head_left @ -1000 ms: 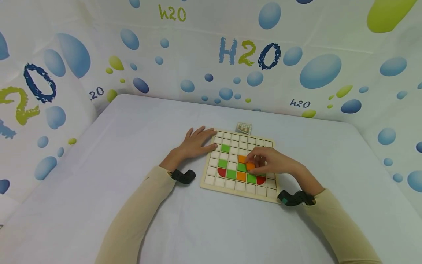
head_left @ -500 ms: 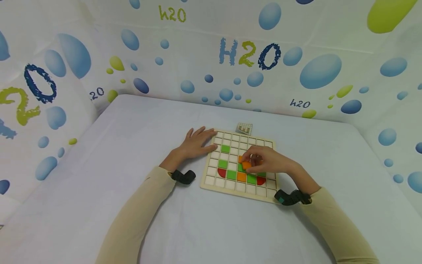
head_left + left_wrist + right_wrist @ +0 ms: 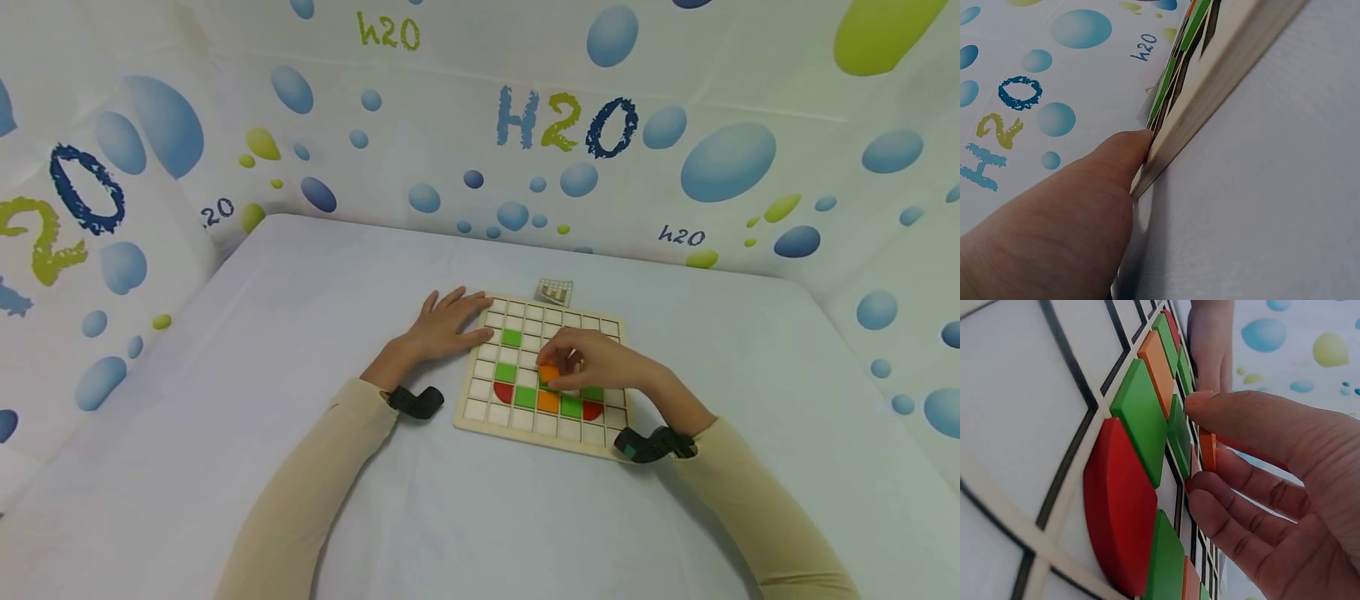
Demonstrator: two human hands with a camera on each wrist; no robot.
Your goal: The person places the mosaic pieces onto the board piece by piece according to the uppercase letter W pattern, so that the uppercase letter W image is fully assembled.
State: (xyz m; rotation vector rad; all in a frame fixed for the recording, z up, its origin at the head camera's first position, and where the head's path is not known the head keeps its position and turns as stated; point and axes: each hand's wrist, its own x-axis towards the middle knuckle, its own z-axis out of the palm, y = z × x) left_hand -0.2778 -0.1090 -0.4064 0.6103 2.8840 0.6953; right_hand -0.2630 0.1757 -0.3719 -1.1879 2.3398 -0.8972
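A square grid board (image 3: 517,430) with a pale wooden frame lies on the table, several green, red and orange tiles in its cells. My left hand (image 3: 444,328) rests at its left edge with fingers spread; in the left wrist view the thumb (image 3: 1124,156) touches the frame's side. Over the middle of the board, my right hand (image 3: 600,358) pinches an orange square tile (image 3: 550,373) between thumb and fingers. The right wrist view shows this orange tile (image 3: 1208,450) tilted near a green tile (image 3: 1179,434). Some cells are hidden under the right hand.
A small card (image 3: 554,291) with a grid picture lies just behind the board. White cloth covers the table (image 3: 345,275). A printed backdrop (image 3: 450,92) with blue and green drops stands behind and at the sides.
My right hand has moved left across the board, carrying the orange tile from the right of the central green tile to over it. The left hand has kept its place.
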